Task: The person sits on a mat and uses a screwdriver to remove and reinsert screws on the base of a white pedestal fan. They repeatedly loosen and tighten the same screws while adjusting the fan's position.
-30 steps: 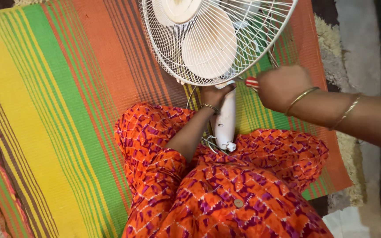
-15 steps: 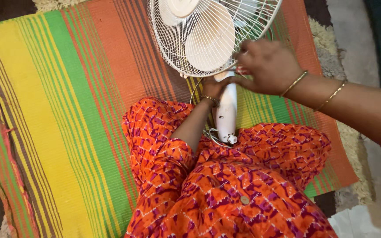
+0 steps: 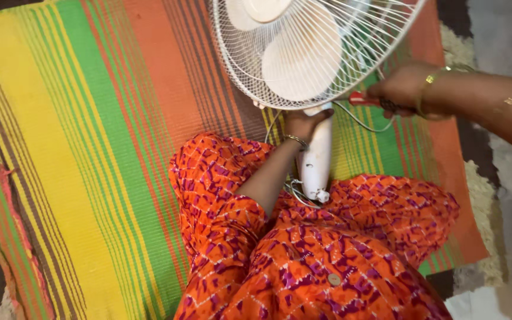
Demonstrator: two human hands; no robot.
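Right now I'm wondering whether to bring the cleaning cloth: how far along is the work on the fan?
Done: the fan lies on the striped mat, propped on the lap. In hand: the left hand grips the white neck, and the right hand holds a red-handled tool at the wire guard's rim. Left: the guard is still over the blades.
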